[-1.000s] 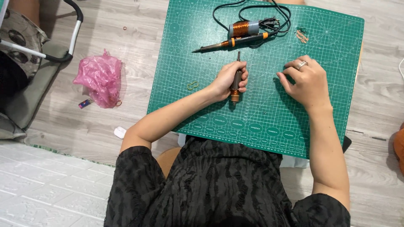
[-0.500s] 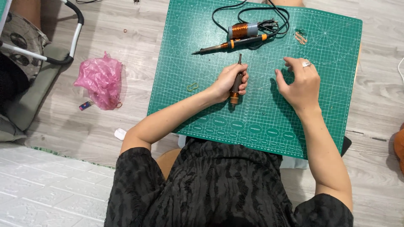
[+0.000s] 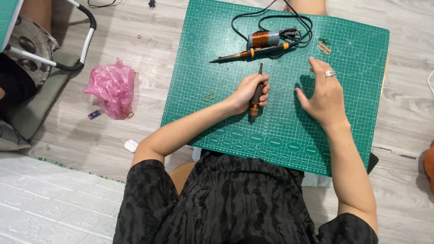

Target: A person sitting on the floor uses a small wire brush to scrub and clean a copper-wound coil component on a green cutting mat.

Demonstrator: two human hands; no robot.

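Left hand [image 3: 249, 91]: fist closed round the screwdriver [image 3: 257, 90], tip pointing away.
Right hand [image 3: 323, 92]: open, fingers spread, empty, beside it.
Surface: green cutting mat [image 3: 217, 54]; soldering iron [image 3: 253, 52] beyond.
Room: wooden floor [image 3: 149, 58], pink bag [image 3: 112, 87].

A mat [image 3: 361, 117] lies on the floor [image 3: 149, 49]. On it sit a spool [image 3: 263, 38] and a tool [image 3: 251, 53]. A bag [image 3: 112, 87] lies left of it.

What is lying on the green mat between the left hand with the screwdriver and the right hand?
Nothing: in the head view, bare green cutting mat separates the left hand, gripping the screwdriver, from the open right hand.
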